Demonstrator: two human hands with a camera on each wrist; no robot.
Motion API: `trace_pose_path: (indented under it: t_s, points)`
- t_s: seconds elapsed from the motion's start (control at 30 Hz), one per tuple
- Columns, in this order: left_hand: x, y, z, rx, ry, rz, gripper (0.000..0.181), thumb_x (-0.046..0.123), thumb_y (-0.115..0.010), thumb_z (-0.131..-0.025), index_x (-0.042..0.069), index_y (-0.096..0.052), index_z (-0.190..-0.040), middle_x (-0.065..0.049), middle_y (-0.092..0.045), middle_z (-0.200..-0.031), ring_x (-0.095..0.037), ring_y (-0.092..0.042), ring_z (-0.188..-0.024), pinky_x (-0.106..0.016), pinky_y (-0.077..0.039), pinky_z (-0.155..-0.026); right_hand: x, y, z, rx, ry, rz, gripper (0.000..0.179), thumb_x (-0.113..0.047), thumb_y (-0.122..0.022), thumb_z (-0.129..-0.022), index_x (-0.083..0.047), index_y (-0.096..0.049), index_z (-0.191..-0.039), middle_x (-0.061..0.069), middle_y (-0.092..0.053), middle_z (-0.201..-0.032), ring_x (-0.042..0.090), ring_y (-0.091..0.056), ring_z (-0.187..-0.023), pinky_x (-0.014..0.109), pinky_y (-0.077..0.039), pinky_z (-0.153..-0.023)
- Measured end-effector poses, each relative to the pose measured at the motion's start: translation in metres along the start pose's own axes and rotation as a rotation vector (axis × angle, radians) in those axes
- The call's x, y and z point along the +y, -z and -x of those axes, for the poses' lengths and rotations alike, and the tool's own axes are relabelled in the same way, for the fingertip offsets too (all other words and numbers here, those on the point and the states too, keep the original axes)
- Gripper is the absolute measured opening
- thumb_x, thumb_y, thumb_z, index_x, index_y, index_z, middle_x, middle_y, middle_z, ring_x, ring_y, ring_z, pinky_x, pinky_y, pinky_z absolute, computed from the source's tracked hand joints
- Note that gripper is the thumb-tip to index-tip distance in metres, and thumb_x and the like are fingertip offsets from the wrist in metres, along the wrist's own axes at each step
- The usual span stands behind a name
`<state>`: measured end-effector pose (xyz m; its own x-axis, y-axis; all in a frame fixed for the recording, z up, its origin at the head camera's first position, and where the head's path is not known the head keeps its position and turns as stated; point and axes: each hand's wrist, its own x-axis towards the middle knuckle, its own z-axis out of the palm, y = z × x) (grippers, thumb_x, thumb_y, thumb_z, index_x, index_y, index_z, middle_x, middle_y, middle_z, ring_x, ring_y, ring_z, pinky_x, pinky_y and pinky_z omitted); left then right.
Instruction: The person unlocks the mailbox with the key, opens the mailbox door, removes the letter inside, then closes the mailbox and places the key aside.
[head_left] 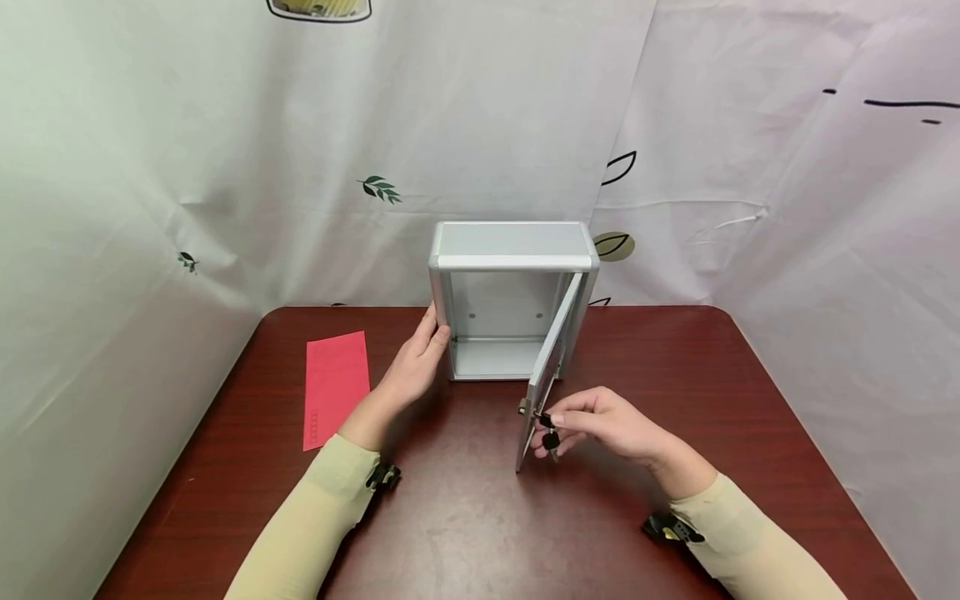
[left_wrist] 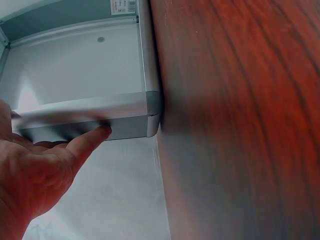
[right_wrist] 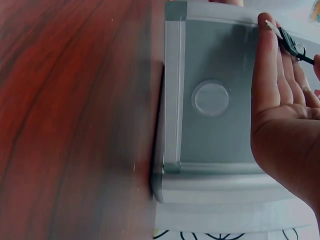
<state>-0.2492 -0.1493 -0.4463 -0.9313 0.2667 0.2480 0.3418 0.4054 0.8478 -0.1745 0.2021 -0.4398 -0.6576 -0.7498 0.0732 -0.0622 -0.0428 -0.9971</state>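
A silver-grey metal box (head_left: 513,242) stands upright at the back of the table, its front facing me. Its door (head_left: 553,337), hinged on the right, is swung out toward me, showing a bare white interior. My left hand (head_left: 415,367) rests along the box's left side, thumb near the front edge; the left wrist view shows the fingers extended against that wall. At the door's free edge is a small lock (head_left: 522,407). My right hand (head_left: 609,427) pinches a black-headed key (head_left: 545,420) there, and a second key (head_left: 551,440) dangles from the same ring.
A red envelope (head_left: 336,387) lies flat on the dark wooden table (head_left: 465,533), left of the box. White printed sheeting (head_left: 495,117) hangs behind the table and along both sides. In the left wrist view a label (left_wrist: 123,6) shows inside the box.
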Motion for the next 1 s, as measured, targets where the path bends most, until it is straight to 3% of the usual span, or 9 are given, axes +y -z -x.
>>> trace_pose_path:
  t_s: [0.23, 0.57, 0.8, 1.0]
  points:
    - [0.001, 0.002, 0.0, -0.027, -0.002, 0.03, 0.069, 0.038, -0.043, -0.122, 0.031, -0.007, -0.181, 0.005, -0.013, -0.186, -0.025, -0.019, -0.17, -0.059, -0.024, -0.133, 0.001, -0.009, -0.011, 0.036, -0.032, -0.008, 0.03, -0.006, -0.058, -0.114, 0.017, -0.073, -0.126, 0.031, -0.079, -0.116, 0.037, -0.082, -0.104, 0.045, -0.067, -0.089]
    - [-0.001, 0.001, -0.001, -0.012, -0.023, 0.042, 0.068, 0.03, -0.044, -0.123, 0.032, -0.01, -0.181, 0.006, -0.016, -0.185, -0.025, -0.021, -0.169, -0.057, -0.025, -0.133, -0.001, -0.023, -0.028, 0.107, -0.075, -0.009, 0.034, -0.012, -0.062, -0.113, 0.017, -0.073, -0.128, 0.029, -0.079, -0.116, 0.038, -0.082, -0.105, 0.044, -0.067, -0.09]
    - [0.0, 0.0, 0.001, 0.005, 0.002, 0.014, 0.067, 0.044, -0.043, -0.121, 0.036, -0.012, -0.181, 0.004, -0.023, -0.184, -0.026, -0.028, -0.167, -0.057, -0.028, -0.132, 0.0, -0.031, -0.04, 0.147, -0.073, -0.005, 0.035, -0.014, -0.063, -0.113, 0.017, -0.073, -0.128, 0.029, -0.08, -0.115, 0.039, -0.082, -0.103, 0.043, -0.067, -0.091]
    - [0.003, 0.0, 0.002, 0.005, 0.001, 0.014, 0.067, 0.045, -0.042, -0.122, 0.036, -0.012, -0.181, 0.001, -0.023, -0.184, -0.028, -0.029, -0.166, -0.058, -0.029, -0.131, -0.002, -0.038, -0.049, 0.201, -0.086, -0.004, 0.037, -0.016, -0.065, -0.113, 0.016, -0.073, -0.129, 0.026, -0.081, -0.115, 0.03, -0.083, -0.104, 0.041, -0.067, -0.09]
